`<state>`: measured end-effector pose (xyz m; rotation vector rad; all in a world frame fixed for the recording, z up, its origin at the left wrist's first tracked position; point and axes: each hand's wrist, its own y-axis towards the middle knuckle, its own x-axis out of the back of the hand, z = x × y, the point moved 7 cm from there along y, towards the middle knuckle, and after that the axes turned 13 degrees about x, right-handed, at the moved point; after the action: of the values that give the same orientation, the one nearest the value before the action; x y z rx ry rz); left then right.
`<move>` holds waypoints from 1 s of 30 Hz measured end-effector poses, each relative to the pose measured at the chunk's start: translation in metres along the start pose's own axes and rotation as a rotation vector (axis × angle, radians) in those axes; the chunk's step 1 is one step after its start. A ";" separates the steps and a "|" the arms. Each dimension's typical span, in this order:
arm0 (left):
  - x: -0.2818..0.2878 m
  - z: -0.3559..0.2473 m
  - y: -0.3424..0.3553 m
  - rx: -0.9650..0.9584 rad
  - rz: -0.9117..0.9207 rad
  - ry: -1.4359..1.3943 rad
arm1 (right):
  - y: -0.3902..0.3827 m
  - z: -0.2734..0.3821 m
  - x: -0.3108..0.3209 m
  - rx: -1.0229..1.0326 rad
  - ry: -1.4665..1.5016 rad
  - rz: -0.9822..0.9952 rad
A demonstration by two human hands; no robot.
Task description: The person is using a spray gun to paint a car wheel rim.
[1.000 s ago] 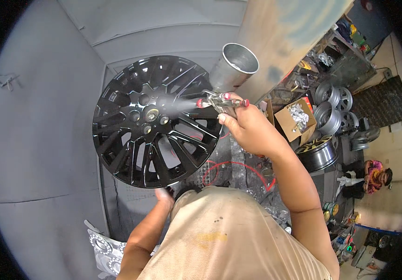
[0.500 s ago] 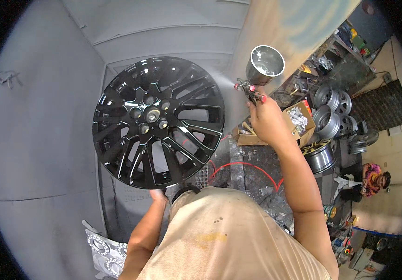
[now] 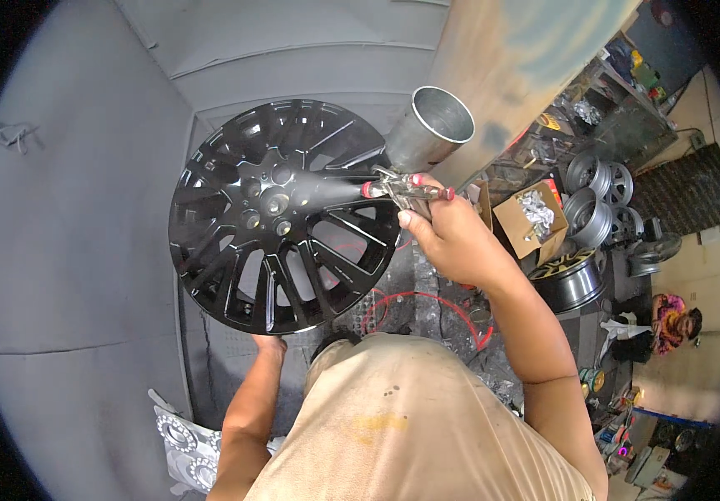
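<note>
A glossy black alloy wheel rim (image 3: 281, 280) faces me, left of centre, its spokes spreading from a hub with several bolt holes. My right hand (image 3: 452, 230) is closed round the handle of a spray gun (image 3: 398, 188) with red knobs. An open metal cup (image 3: 431, 129) sits on top of the gun. A pale mist (image 3: 327, 190) streams leftward from the nozzle onto the wheel's hub area. At the wheel's lower edge is my left hand (image 3: 270, 342), which reaches under the rim; its fingers are hidden behind it.
Grey booth walls (image 3: 68, 234) stand left and behind. A red hose (image 3: 460, 313) curls on the stained floor. To the right are a cardboard box (image 3: 523, 221), several stacked wheels (image 3: 585, 213) and cluttered shelves (image 3: 606, 108). Another person (image 3: 673, 324) is at the far right.
My right hand has brought the spray gun left and slightly down, from beside the wheel to over its right part. The wheel has turned, and my left hand has shifted slightly left.
</note>
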<state>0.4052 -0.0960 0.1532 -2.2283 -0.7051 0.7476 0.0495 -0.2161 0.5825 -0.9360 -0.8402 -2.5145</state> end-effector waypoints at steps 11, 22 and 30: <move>-0.047 0.064 -0.059 0.502 -0.035 -0.153 | -0.029 -0.057 0.025 -0.242 -0.312 -0.092; -0.002 0.020 -0.008 0.206 -0.019 -0.072 | -0.017 -0.015 0.007 -0.247 -0.111 -0.045; -0.005 -0.030 0.017 0.144 0.228 -0.244 | -0.025 -0.005 -0.017 -0.160 0.034 0.009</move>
<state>0.4266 -0.1226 0.1599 -2.1277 -0.4962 1.1617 0.0472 -0.1988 0.5576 -0.9399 -0.6305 -2.6133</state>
